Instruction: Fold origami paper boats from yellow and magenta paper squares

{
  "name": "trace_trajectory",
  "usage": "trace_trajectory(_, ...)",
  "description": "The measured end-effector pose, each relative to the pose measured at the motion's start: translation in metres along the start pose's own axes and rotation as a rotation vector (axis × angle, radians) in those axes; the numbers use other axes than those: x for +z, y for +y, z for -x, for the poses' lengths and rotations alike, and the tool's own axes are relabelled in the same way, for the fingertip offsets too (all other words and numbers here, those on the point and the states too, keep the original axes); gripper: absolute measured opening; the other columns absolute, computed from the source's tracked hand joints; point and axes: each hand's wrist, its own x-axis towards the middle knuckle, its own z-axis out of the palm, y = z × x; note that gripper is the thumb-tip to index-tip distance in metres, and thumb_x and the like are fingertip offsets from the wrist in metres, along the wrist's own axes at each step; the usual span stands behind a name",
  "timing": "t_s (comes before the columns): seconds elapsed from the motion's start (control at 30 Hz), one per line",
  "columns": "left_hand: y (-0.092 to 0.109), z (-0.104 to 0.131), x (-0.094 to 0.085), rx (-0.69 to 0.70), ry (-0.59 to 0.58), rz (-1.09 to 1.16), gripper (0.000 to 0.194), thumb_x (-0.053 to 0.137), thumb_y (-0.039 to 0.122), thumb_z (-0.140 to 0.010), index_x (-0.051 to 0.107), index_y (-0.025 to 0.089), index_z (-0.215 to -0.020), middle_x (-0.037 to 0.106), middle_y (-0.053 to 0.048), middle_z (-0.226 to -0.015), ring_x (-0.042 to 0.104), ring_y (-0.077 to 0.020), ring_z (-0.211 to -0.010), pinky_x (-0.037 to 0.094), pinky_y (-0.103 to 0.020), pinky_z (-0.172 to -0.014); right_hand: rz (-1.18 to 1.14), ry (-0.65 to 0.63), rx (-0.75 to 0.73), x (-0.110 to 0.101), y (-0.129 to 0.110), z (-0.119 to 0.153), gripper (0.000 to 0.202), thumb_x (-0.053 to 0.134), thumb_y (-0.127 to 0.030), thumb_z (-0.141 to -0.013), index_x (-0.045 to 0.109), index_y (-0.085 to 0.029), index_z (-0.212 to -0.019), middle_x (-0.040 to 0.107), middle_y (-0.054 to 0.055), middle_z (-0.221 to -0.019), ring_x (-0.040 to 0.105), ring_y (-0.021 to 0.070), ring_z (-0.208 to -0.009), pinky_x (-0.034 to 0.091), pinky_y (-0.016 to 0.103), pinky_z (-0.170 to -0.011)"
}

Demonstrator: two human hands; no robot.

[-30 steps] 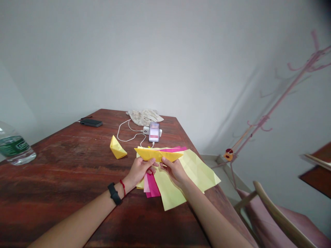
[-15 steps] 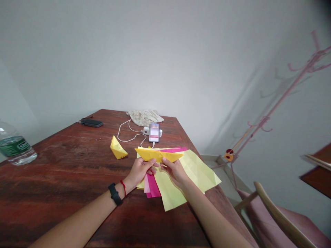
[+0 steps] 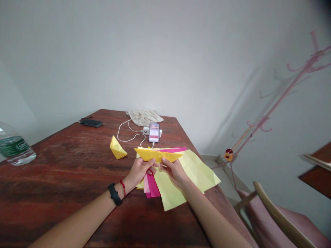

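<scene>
A long folded yellow paper [image 3: 158,155], pointed at both ends, is held level above the sheets. My left hand [image 3: 141,169] pinches its lower edge left of the middle, thumb in front. My right hand [image 3: 174,169] grips the same edge just right of the middle, thumb on the paper. Beneath both hands lie pale yellow sheets [image 3: 196,168], with magenta paper [image 3: 153,186] sticking out on the near side. A smaller folded yellow paper piece [image 3: 117,148] stands on the wooden table [image 3: 64,172], left of my left hand.
A phone [image 3: 154,132] leans on a white device with a white cable, near a crumpled cloth [image 3: 144,117]. A black power bank [image 3: 91,122] lies farther left, a water bottle [image 3: 15,146] at the left edge. A chair [image 3: 274,213] and pink coat rack [image 3: 281,96] stand right.
</scene>
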Motion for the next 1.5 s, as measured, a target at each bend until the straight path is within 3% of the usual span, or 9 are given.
trace_trajectory(1.5,-0.0011,-0.001,0.0,-0.015,0.005,0.002,0.043,0.075,0.052,-0.077,0.071,0.01,-0.085,0.075,-0.011,-0.073,0.065,-0.015,-0.053,0.049,-0.025,-0.052,0.008,0.004,-0.01,0.0001,0.0003,0.0007,0.036,0.089,-0.037,-0.065,0.07,-0.019,-0.089,0.068,0.001,-0.077,0.058,0.0124,-0.064,0.046,0.026,-0.06)
